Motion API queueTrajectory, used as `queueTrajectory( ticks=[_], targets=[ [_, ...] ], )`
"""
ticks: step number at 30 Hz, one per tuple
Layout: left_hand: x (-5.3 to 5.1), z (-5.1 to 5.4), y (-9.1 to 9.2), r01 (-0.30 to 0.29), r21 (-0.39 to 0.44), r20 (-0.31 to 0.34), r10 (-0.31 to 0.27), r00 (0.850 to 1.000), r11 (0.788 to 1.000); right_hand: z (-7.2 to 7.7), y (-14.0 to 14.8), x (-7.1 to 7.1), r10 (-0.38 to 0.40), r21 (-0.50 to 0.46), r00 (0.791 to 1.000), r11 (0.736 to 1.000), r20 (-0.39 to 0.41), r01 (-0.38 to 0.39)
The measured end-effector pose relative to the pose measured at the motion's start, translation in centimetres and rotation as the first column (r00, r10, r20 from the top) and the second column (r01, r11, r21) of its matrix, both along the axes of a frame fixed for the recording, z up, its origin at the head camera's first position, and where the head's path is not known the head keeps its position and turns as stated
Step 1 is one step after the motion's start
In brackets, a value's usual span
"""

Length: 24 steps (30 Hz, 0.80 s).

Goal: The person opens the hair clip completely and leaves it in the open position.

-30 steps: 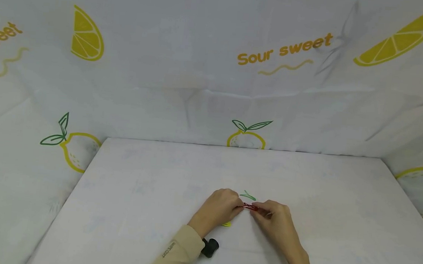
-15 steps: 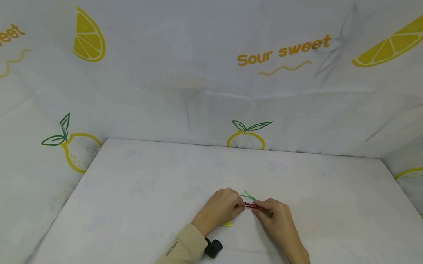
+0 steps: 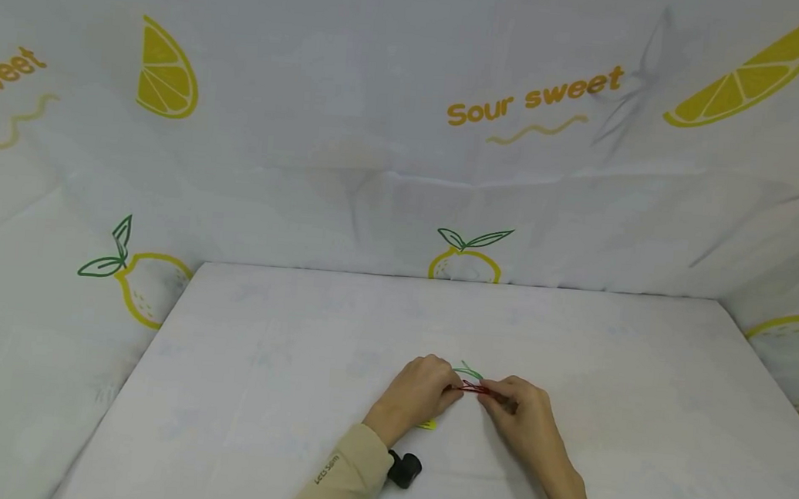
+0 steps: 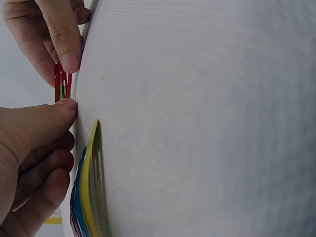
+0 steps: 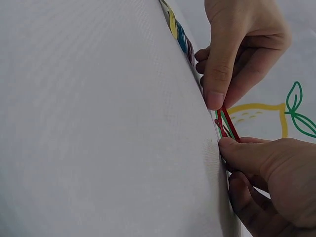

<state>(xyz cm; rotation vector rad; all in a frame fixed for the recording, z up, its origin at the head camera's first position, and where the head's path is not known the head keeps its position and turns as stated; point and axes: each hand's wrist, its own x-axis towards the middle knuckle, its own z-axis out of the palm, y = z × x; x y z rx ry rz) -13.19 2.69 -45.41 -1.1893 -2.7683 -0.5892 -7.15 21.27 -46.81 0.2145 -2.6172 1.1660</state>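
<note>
Between the two hands is a red slotted piece that looks like a snap hair clip (image 3: 475, 388), held just above the white table. My left hand (image 3: 414, 390) pinches one end with thumb and fingers. On the other end, my right hand (image 3: 522, 411) has a thumb-and-finger pinch. The left wrist view shows narrow slots in the red clip (image 4: 63, 85); its ends are hidden by fingertips. Beside my left hand lie several similar clips, a yellow one (image 4: 89, 182) and a blue one (image 4: 77, 190) among them, mostly hidden in the head view.
A thin green forked piece (image 3: 469, 371) lies just beyond the hands; its kind is unclear. Black wrist cameras (image 3: 404, 470) sit near both forearms. White cloth with lemon prints (image 3: 466, 263) rises behind the table (image 3: 283, 326).
The red clip turns slightly and a bit more of it shows between the hands. My left hand shifts very slightly right. Both grips stay on the clip.
</note>
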Motion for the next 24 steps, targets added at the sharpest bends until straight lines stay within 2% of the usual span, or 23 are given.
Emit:
queueTrajectory(
  ticks=[13,18,21,24],
  targets=[
    [-0.1,0.0,-0.1,0.0,0.007,0.038,0.0,0.999,1.0,0.1,0.0,0.0,-0.023,0.014,0.996,1.0,0.085,0.021],
    [0.1,0.1,-0.5,0.014,0.029,0.048,-0.016,0.999,0.999,0.2,0.0,0.1,-0.022,0.013,0.995,1.0,0.097,0.021],
    [0.3,0.3,-1.0,0.006,0.059,0.076,-0.011,0.997,0.998,0.3,0.0,0.2,-0.029,0.017,0.995,0.999,0.099,0.027],
    [0.4,0.7,-1.7,-0.009,0.089,0.096,0.0,0.995,0.996,0.5,-0.2,0.2,-0.041,0.045,0.997,0.998,0.069,0.038]
  ],
)
